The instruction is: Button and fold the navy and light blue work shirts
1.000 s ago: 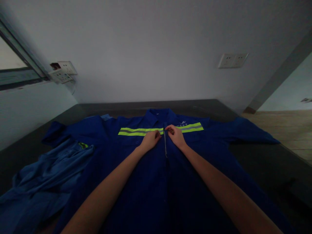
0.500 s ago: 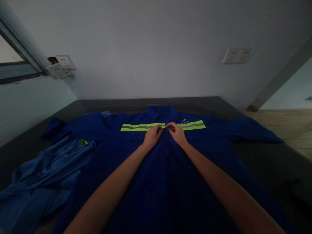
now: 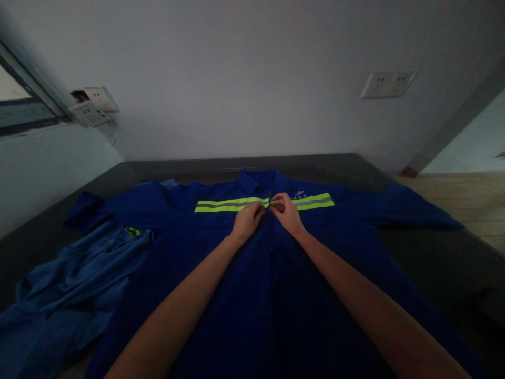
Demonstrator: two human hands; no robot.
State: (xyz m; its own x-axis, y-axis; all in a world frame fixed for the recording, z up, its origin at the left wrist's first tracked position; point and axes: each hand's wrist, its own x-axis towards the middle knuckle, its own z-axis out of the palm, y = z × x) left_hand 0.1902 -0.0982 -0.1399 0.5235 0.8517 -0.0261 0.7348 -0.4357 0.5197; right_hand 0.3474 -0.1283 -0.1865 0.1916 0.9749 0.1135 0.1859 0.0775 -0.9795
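A dark blue work jacket [image 3: 232, 263] lies spread face up, its collar toward the wall and both sleeves stretched out sideways. A yellow-green reflective band [image 3: 221, 206] crosses its chest. My left hand [image 3: 248, 218] pinches the front edge of the jacket at the band, left of the centre opening. Just across the opening, my right hand [image 3: 286, 212] pinches the other front edge, fingertips almost meeting the left ones. The small part between the fingertips is too dark to make out. A white print [image 3: 299, 195] shows on the right chest.
The jacket rests on a dark tabletop [image 3: 189, 165] against a pale wall. At the left lies a crumpled lighter blue garment [image 3: 79, 279]. Wall sockets [image 3: 389, 84] sit at the right, others [image 3: 92, 108] in the left corner. A dark object [image 3: 489, 310], unclear, lies at the lower right.
The right fingers have shifted slightly, and a bit of the front edge now stands up between the hands. Both hands stay at the chest band. The view has tilted a little.
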